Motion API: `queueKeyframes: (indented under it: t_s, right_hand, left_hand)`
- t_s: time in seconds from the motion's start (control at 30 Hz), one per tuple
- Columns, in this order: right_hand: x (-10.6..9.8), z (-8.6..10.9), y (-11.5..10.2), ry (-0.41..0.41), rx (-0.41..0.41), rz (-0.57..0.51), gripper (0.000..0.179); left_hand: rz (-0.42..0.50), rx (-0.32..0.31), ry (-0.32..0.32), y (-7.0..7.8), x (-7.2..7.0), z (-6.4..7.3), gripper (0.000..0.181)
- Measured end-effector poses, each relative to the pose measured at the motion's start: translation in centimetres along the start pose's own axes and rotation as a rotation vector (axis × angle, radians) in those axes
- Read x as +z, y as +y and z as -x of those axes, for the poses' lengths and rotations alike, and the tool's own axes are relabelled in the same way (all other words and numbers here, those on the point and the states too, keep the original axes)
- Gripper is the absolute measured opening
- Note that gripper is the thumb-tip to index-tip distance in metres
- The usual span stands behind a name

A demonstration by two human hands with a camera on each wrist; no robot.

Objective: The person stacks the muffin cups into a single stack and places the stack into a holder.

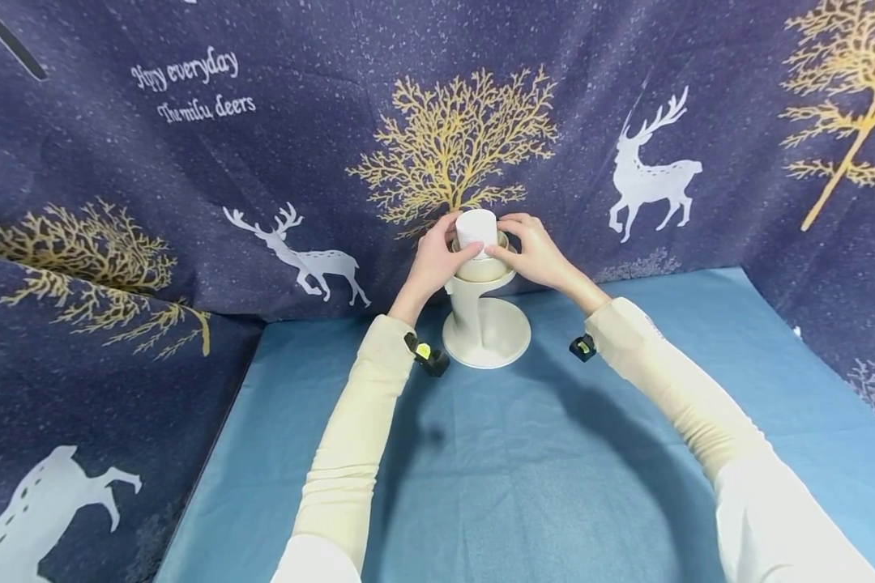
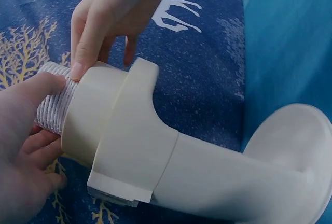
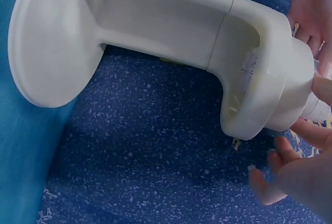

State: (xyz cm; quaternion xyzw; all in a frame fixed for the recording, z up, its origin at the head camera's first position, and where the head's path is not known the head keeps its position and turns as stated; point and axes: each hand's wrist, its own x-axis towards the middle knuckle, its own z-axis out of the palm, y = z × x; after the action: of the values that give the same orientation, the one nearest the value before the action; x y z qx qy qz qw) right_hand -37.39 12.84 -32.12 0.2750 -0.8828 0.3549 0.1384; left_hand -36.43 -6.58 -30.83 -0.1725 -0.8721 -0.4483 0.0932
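Observation:
A stack of white disposable cups (image 1: 475,226), with closely ribbed rims, sticks up out of the round cream holder (image 2: 98,111) at the top of a white stand (image 1: 469,312). My left hand (image 1: 437,253) grips the stack from the left, its thumb across the ribbed side and its fingers around behind. From the other side my right hand (image 1: 535,253) pinches the stack right at the holder's rim, thumb in front. In the right wrist view, part of the stand's inside (image 3: 248,73) shows through the opening under the holder. The lower part of the stack is hidden inside the holder.
The stand's round base (image 1: 506,332) rests on a blue cloth-covered table (image 1: 481,461), near its back edge. Close behind hangs a dark blue curtain (image 1: 299,162) with white deer and golden trees. A black wrist camera (image 1: 426,355) sits beside each forearm.

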Motion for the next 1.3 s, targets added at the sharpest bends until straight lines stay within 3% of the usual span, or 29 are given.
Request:
queueKeyframes:
  t_s: [0.2, 0.5, 0.7, 0.87, 1.07, 1.17, 1.3]
  right_hand:
    - [0.1, 0.0, 0.3, -0.012, 0.017, 0.024, 0.047]
    - [0.9, 0.6, 0.7, 0.084, -0.027, -0.032, 0.044]
    - [1.3, 1.5, 0.9, 0.152, -0.019, -0.1, 0.039]
    - [1.5, 2.3, 1.2, 0.247, -0.036, -0.132, 0.035]
    - [1.8, 3.4, 1.1, 0.326, -0.022, -0.146, 0.022]
    - [2.0, 4.3, 0.9, 0.318, 0.015, -0.122, 0.021]
    - [2.4, 5.5, 1.0, 0.26, 0.056, -0.101, 0.028]
  left_hand:
    - [-0.151, -0.008, -0.011, -0.4, 0.1, 0.0, 0.066]
    - [-0.122, 0.009, -0.014, -1.4, -0.1, 0.6, 0.061]
    - [-0.008, 0.033, 0.081, -2.7, 0.0, 1.4, 0.051]
    - [0.102, 0.047, 0.223, -3.7, 0.2, 2.3, 0.037]
    - [0.03, 0.031, 0.382, -4.8, 0.6, 4.1, 0.032]
    - [-0.022, 0.003, 0.404, -5.5, 0.9, 5.3, 0.029]
    - [-0.099, -0.037, 0.38, -6.5, 1.1, 6.6, 0.027]
